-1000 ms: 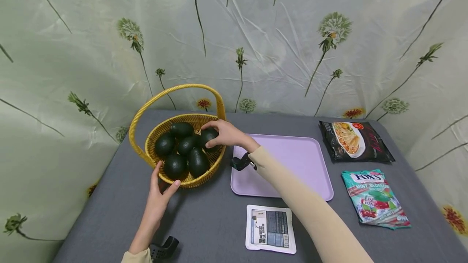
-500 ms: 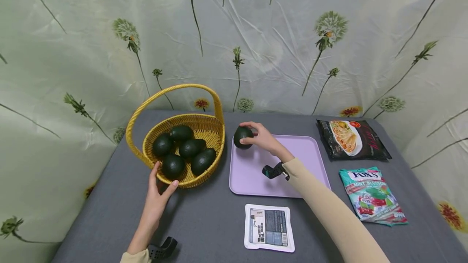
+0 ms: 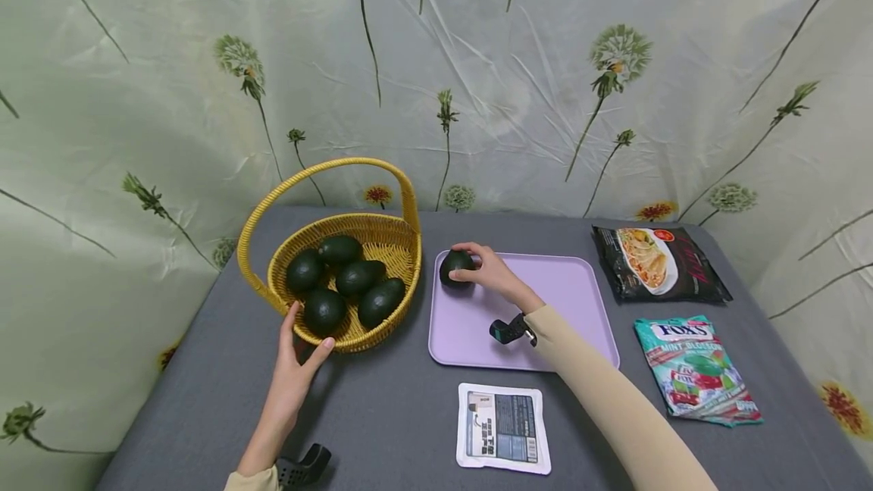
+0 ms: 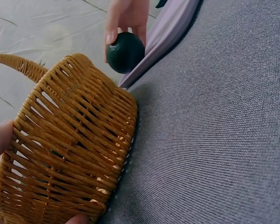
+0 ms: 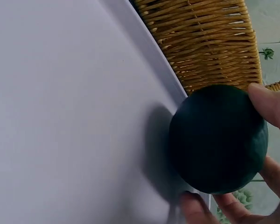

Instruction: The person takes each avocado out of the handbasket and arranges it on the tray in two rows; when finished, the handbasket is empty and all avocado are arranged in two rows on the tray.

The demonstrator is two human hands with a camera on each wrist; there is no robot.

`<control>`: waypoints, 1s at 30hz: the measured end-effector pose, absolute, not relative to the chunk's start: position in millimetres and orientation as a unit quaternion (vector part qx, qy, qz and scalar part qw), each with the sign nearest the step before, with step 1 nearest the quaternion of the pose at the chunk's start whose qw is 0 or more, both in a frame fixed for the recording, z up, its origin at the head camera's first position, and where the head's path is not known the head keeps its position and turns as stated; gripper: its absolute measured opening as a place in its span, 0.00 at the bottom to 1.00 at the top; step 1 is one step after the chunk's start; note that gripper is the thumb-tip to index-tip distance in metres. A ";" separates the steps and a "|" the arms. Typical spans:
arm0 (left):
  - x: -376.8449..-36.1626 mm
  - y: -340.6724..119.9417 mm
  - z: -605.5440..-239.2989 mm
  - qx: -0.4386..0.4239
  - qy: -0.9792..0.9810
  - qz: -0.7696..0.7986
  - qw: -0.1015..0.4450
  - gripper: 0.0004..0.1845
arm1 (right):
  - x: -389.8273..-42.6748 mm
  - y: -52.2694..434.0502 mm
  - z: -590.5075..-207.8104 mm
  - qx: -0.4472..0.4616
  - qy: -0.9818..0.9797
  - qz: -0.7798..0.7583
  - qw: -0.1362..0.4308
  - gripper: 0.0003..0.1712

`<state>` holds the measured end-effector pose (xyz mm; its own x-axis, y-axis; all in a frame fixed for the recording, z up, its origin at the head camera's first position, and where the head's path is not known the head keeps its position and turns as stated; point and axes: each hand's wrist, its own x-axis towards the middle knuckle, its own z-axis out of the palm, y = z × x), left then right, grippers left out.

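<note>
My right hand (image 3: 489, 271) grips a dark green avocado (image 3: 455, 270) at the far left corner of the lilac tray (image 3: 546, 309). In the right wrist view the thumb and fingers wrap the avocado (image 5: 219, 140), whose shadow falls on the tray. My left hand (image 3: 289, 377) holds the near left rim of a yellow wicker basket (image 3: 389, 232), thumb at the front and fingertips by the rim. Several avocados (image 3: 324, 312) lie inside the basket. From the left wrist, the basket's woven side (image 4: 74, 140) shows, with fingertips (image 4: 0, 140) against it at the left edge.
A white pouch (image 3: 503, 428) lies in front of the tray. To the tray's right are a black noodle packet (image 3: 661, 265) and a teal Fox's candy bag (image 3: 699, 370). Grey cloth (image 3: 382, 430) covers the table, and a flower-print curtain (image 3: 518, 97) hangs behind.
My right hand has carried one avocado out of the basket rightward, then lowered it at the tray's corner. Another avocado in the basket has shifted. My left hand stays at the rim.
</note>
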<state>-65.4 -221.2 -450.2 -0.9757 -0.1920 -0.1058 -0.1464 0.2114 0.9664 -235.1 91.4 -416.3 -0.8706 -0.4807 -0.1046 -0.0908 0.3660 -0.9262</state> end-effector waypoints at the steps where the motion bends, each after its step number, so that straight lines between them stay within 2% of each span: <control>1: -65.2 -221.3 -450.2 0.109 -0.778 -0.619 0.018 0.46 | -236.2 92.0 -419.4 -0.178 0.810 -0.529 0.182 0.34; 7: -63.9 -221.6 -449.0 0.109 -0.776 -0.621 0.014 0.46 | -242.2 96.4 -436.4 -0.193 0.826 -0.502 0.170 0.35; 24: -64.9 -220.5 -449.5 0.110 -0.777 -0.619 0.015 0.47 | -241.9 104.8 -434.7 -0.200 0.818 -0.515 0.161 0.34; 30: -64.3 -221.0 -449.5 0.109 -0.779 -0.618 0.014 0.46 | -249.1 104.2 -426.1 -0.204 0.788 -0.567 0.125 0.32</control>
